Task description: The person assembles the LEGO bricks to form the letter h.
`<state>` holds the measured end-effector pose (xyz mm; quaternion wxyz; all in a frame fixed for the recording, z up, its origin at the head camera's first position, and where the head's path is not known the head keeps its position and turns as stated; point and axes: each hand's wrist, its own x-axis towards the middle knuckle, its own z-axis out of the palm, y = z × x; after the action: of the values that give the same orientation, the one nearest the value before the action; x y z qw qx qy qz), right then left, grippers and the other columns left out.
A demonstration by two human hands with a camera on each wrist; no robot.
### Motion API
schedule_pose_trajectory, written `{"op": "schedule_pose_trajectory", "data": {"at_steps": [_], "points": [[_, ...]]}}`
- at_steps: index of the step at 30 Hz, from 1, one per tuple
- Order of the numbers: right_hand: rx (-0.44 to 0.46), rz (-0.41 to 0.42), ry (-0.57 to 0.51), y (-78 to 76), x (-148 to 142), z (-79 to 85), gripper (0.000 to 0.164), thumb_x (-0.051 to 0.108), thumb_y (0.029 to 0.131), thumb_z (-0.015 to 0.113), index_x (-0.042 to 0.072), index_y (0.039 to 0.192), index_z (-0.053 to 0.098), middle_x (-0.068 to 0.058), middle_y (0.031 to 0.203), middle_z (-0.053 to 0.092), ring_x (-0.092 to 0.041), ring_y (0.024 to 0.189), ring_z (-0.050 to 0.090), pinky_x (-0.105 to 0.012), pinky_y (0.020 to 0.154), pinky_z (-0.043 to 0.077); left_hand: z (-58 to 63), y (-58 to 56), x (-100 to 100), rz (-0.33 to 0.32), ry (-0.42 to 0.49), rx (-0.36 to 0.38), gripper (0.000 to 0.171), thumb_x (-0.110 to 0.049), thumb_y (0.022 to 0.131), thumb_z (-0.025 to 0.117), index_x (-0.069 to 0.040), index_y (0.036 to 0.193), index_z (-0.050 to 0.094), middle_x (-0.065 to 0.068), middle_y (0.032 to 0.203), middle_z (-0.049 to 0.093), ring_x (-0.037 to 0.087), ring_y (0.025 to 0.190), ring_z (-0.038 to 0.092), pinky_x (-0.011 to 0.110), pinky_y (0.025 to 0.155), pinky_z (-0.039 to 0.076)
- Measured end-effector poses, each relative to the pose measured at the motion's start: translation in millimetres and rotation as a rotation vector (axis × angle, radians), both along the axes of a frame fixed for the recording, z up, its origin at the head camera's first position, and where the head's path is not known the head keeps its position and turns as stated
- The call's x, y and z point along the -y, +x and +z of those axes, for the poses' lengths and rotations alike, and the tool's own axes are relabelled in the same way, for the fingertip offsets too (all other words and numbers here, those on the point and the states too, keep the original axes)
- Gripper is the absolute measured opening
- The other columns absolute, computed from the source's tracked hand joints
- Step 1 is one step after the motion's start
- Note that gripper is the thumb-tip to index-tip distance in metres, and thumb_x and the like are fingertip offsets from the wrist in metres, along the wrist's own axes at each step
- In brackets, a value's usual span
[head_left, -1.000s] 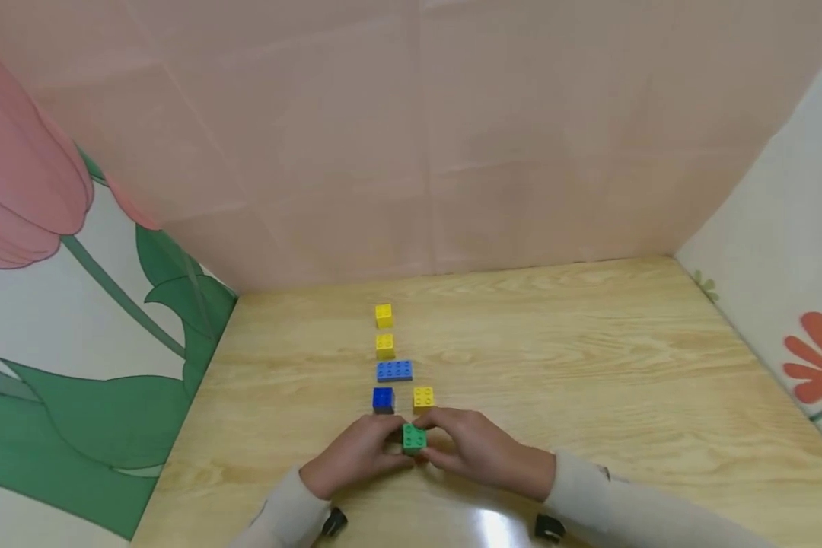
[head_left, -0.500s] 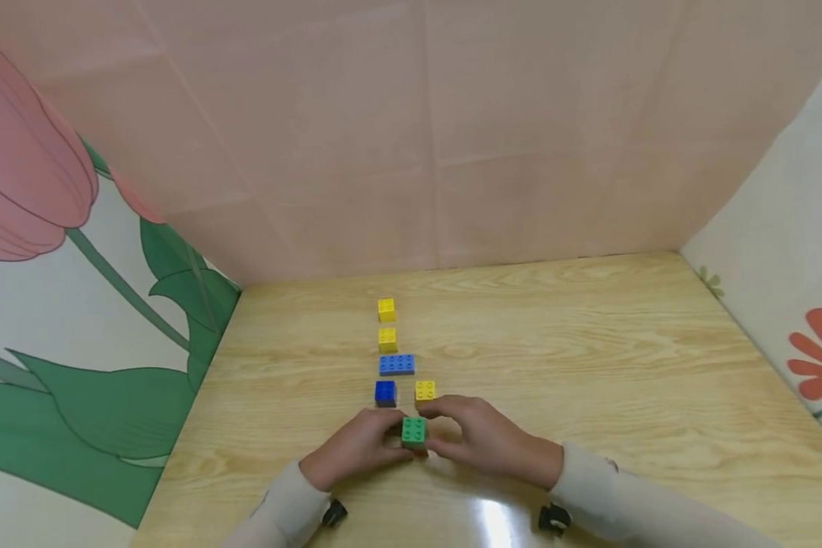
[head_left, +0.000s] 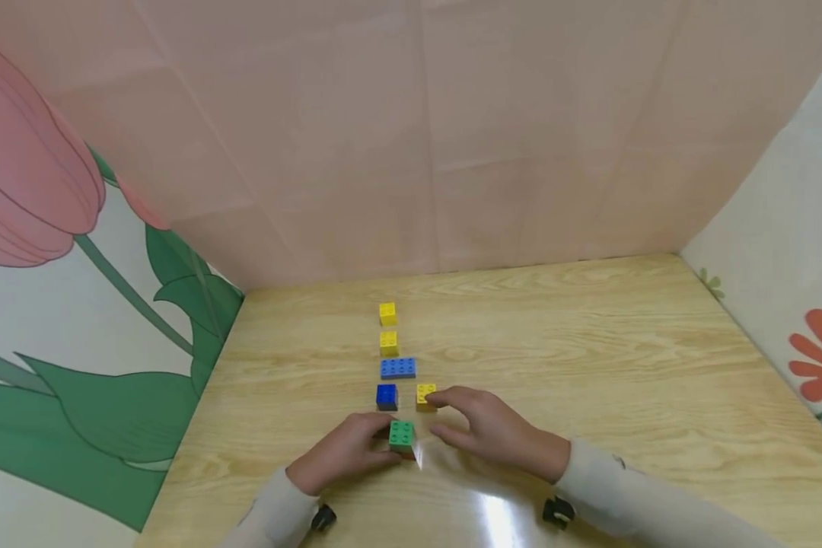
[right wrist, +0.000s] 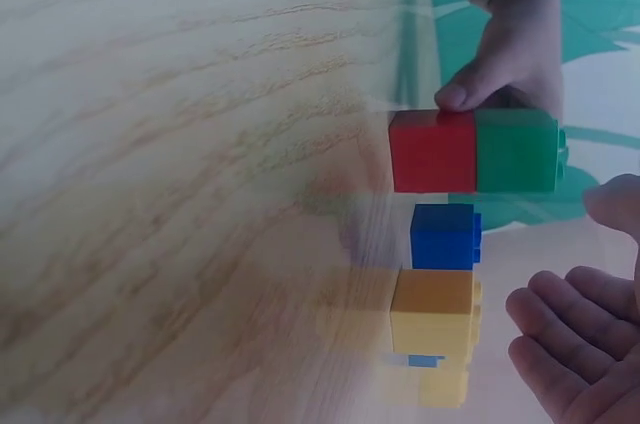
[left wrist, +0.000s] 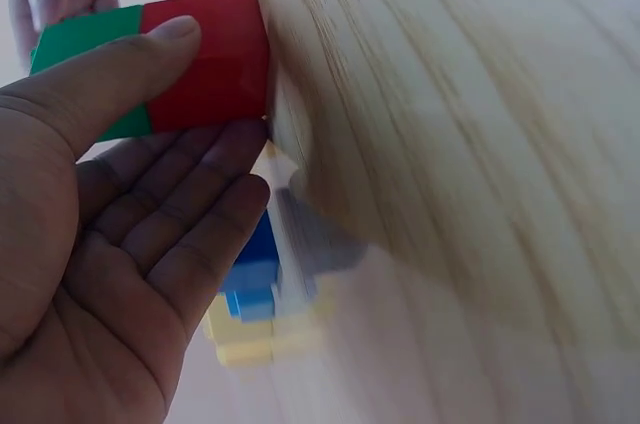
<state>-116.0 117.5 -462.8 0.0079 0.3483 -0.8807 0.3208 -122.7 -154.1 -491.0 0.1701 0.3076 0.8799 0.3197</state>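
A green brick (head_left: 401, 435) sits on top of a red brick (left wrist: 215, 59), forming a small upright stack at the near middle of the table. My left hand (head_left: 345, 453) grips this stack from the left, its thumb across the red side in the left wrist view. Apart from the stack, on its right, my right hand (head_left: 489, 430) holds nothing, with fingers relaxed. Its index fingertip overlaps the near yellow brick (head_left: 422, 391) in the head view; the right wrist view shows a gap between them. A dark blue brick (head_left: 387, 396) stands left of that yellow brick.
Beyond these lies a long blue brick (head_left: 397, 368), then a yellow brick (head_left: 388, 344) and another yellow brick (head_left: 387, 313) in a line toward the back. A pink backdrop (head_left: 425, 152) closes off the wooden table's (head_left: 589, 342) far edge; patterned panels flank it.
My right hand has let go of the green brick and moved off to the right, toward the near yellow brick. The left hand has shifted slightly left with the stack.
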Motion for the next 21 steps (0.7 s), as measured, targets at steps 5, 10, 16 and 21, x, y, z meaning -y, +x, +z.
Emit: {"op": "schedule_pose_trajectory", "data": {"at_steps": [5, 10, 16, 21], "points": [[-0.015, -0.005, 0.017, 0.2, -0.1, -0.2, 0.043, 0.035, 0.092, 0.068, 0.013, 0.129, 0.061, 0.004, 0.12, 0.065, -0.012, 0.11, 0.061, -0.035, 0.093, 0.05, 0.9, 3.0, 11.3, 0.062, -0.017, 0.033, 0.032, -0.034, 0.085, 0.077, -0.028, 0.114, 0.065, -0.019, 0.111, 0.064, 0.003, 0.106, 0.059, 0.031, 0.091, 0.049], [-0.015, -0.021, 0.027, -1.9, -1.2, -1.4, 0.045, 0.035, 0.091, 0.069, 0.013, 0.129, 0.06, 0.002, 0.122, 0.065, -0.012, 0.111, 0.06, -0.035, 0.094, 0.049, 2.2, 2.7, 23.7, 0.115, -0.045, 0.091, 0.031, -0.033, 0.086, 0.076, -0.027, 0.114, 0.065, -0.019, 0.109, 0.064, 0.004, 0.105, 0.06, 0.033, 0.091, 0.05], [-0.002, -0.025, 0.018, -5.9, -3.9, -5.0, 0.048, 0.039, 0.092, 0.067, 0.012, 0.131, 0.059, 0.001, 0.126, 0.062, -0.013, 0.114, 0.059, -0.034, 0.095, 0.049, 0.1, 0.8, 37.6, 0.164, -0.078, 0.104, 0.029, -0.037, 0.087, 0.074, -0.029, 0.112, 0.065, -0.02, 0.106, 0.063, 0.006, 0.104, 0.06, 0.035, 0.089, 0.051], [-0.025, -0.022, -0.031, -9.8, -4.8, -8.3, 0.047, 0.034, 0.091, 0.07, 0.01, 0.13, 0.059, -0.001, 0.126, 0.063, -0.013, 0.113, 0.059, -0.033, 0.094, 0.049, 2.1, 0.5, 49.4, 0.183, -0.077, 0.095, 0.029, -0.037, 0.087, 0.075, -0.027, 0.112, 0.065, -0.018, 0.105, 0.064, 0.007, 0.103, 0.06, 0.036, 0.087, 0.051]]}}
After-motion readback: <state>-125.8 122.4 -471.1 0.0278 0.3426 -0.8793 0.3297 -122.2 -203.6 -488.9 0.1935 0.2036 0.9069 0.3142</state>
